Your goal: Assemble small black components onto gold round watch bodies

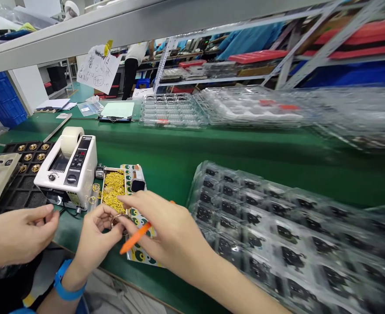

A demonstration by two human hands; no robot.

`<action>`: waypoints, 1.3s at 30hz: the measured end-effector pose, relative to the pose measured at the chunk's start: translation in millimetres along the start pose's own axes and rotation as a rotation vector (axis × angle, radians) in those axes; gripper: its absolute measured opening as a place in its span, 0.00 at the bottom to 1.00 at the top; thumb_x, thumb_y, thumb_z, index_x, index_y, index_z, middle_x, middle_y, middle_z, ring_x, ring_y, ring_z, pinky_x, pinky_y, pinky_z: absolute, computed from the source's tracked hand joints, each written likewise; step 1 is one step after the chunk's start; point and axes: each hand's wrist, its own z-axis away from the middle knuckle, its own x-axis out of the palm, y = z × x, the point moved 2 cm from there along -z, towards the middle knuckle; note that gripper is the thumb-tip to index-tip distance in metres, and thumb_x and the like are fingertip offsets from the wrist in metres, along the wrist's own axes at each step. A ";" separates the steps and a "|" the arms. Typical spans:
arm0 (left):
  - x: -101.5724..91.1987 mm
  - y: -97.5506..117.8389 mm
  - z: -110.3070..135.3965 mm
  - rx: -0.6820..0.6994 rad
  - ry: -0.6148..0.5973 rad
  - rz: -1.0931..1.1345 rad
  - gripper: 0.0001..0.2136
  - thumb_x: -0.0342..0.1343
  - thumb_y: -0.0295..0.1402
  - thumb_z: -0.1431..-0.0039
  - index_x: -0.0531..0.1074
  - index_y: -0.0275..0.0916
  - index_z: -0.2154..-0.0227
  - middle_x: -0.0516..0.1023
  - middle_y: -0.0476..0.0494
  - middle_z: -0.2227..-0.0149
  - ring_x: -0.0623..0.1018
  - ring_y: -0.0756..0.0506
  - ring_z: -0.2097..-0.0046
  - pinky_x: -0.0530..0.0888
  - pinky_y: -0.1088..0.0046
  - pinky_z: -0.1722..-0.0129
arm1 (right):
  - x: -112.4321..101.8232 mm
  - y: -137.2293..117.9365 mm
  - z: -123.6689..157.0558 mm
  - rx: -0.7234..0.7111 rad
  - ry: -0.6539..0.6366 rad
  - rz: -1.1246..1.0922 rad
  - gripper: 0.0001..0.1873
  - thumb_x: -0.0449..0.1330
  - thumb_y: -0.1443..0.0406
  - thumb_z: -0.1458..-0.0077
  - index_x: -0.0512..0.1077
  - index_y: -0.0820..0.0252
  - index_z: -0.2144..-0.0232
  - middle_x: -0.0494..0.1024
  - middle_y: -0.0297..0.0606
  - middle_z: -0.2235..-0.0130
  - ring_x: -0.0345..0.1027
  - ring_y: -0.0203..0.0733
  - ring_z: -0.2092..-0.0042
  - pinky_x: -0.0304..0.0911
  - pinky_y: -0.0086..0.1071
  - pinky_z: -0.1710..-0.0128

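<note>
My left hand [96, 240], with a blue band on the wrist, pinches a small round metallic part [116, 219], mostly covered by fingers. Meeting it from the right, my right hand [169, 229] has its thumb and forefinger closed at the part's edge. A slim orange stick-like tool [135, 238] runs through the right hand's grip, its pointed end toward the lower left; its exact kind is unclear. Just beyond the fingers lies a shallow box [125, 183] heaped with small yellow rings [114, 187]. A patterned sheet [143, 257] lies under my hands.
Another person's hand [22, 235] is at the left. A white tape dispenser [70, 170] stands by the box, near a black tray [25, 185] of gold-coloured round parts. Clear trays [251, 209] of black parts cover the right; more clear trays [173, 111] line the back.
</note>
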 end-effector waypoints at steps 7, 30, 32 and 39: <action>8.0 -8.8 14.5 -0.051 0.040 0.220 0.19 0.68 0.42 0.51 0.74 0.37 0.60 0.77 0.50 0.78 0.79 0.46 0.72 0.77 0.73 0.69 | -4.5 -18.9 15.0 -0.237 0.166 0.223 0.08 0.53 0.72 0.38 0.71 0.60 0.60 0.82 0.40 0.67 0.69 0.36 0.73 0.61 0.31 0.75; 11.4 -2.0 31.3 0.195 0.200 0.002 0.10 0.58 0.26 0.47 0.80 0.34 0.62 0.81 0.47 0.76 0.79 0.50 0.76 0.77 0.82 0.73 | 10.9 -4.8 12.5 -0.406 0.155 0.236 0.13 0.51 0.73 0.36 0.76 0.70 0.65 0.83 0.50 0.66 0.72 0.40 0.70 0.65 0.33 0.72; 11.8 -1.1 30.9 0.222 0.205 -0.026 0.10 0.58 0.25 0.47 0.80 0.34 0.62 0.81 0.48 0.77 0.79 0.50 0.76 0.77 0.82 0.74 | 10.4 -5.4 13.0 -0.415 0.151 0.254 0.14 0.51 0.73 0.36 0.77 0.70 0.66 0.83 0.49 0.66 0.72 0.40 0.70 0.65 0.33 0.72; 10.3 -1.4 34.1 0.289 0.215 -0.094 0.12 0.56 0.23 0.45 0.80 0.34 0.60 0.82 0.47 0.74 0.80 0.51 0.75 0.77 0.84 0.72 | 14.7 -9.0 18.2 -0.360 0.173 0.258 0.11 0.52 0.73 0.37 0.76 0.70 0.64 0.83 0.49 0.67 0.72 0.41 0.70 0.64 0.34 0.73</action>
